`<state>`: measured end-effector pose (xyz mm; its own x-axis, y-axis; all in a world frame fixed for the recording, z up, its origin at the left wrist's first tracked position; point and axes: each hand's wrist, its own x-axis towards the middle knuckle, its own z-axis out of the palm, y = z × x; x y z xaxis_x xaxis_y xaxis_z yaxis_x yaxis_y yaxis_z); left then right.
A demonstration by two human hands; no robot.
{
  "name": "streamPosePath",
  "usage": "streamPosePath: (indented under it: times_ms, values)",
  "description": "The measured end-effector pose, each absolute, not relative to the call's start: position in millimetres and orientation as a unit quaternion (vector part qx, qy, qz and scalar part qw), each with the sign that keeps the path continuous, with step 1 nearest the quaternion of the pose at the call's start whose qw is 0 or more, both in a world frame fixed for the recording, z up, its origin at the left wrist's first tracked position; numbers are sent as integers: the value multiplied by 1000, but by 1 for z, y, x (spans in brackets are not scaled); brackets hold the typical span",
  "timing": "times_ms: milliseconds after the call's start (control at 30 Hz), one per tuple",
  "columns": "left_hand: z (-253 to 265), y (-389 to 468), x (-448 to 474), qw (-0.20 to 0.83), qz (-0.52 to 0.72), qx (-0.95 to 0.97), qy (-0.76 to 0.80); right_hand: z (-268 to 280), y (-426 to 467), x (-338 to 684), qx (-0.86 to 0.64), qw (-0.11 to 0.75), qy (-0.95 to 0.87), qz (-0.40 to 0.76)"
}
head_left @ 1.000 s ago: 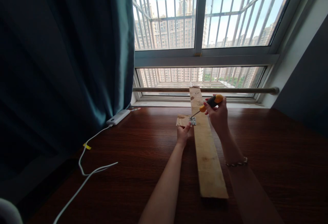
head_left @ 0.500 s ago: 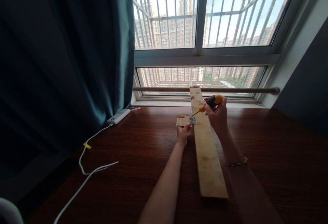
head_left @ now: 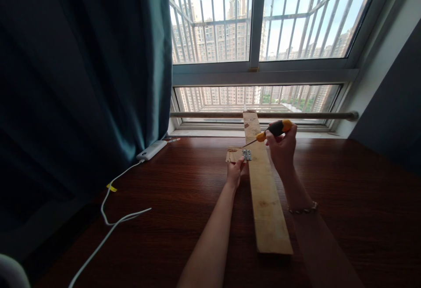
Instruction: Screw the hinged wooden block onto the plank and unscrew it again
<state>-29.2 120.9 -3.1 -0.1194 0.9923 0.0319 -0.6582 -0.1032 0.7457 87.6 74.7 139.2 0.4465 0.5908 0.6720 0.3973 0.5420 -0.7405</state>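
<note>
My right hand (head_left: 283,145) grips a yellow and black screwdriver (head_left: 274,130) by its handle, the shaft slanting down to the left. Its tip is just above a metal hinge (head_left: 246,154), and whether it touches anything I cannot tell. The hinge spans a small wooden piece (head_left: 233,154) and a long wooden board (head_left: 265,200). My left hand (head_left: 234,170) pinches the near edge of the small piece beside the hinge, its fingers partly hidden beneath. The board lies lengthwise, its far end close to the window rail.
Everything lies on a dark reddish-brown wooden surface (head_left: 184,200). Toward the left are a white power strip (head_left: 151,150) and a white cable (head_left: 105,209), with a dark blue curtain (head_left: 131,59) alongside. A horizontal rail (head_left: 305,116) crosses before the barred window.
My right hand and the screwdriver have shifted slightly right, and the tip has moved up and away from the hinge's middle. The left hand stays in place.
</note>
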Motion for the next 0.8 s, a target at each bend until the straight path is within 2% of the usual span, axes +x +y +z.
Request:
streamPosePath:
  times_ms: [133,233,300,367,567,667,800]
  values:
    - [-4,121,-30,618,675,264,305,144,70,106,-531,725,-434,-64]
    - [-2,121,-30,613,677,270,306,145,73,130,-588,694,-382,-163]
    - [-1,120,-29,602,682,281,308,141,79,145,-630,652,-384,-178]
    - [-1,120,-29,592,686,286,311,132,89,156,-690,576,-416,-140]
    - [2,118,-28,582,693,283,316,82,115,167,-821,276,-496,63]
    - [3,117,-28,580,697,285,312,62,122,169,-831,213,-505,92]
    - [2,118,-28,575,692,287,329,46,128,174,-843,194,-493,95]
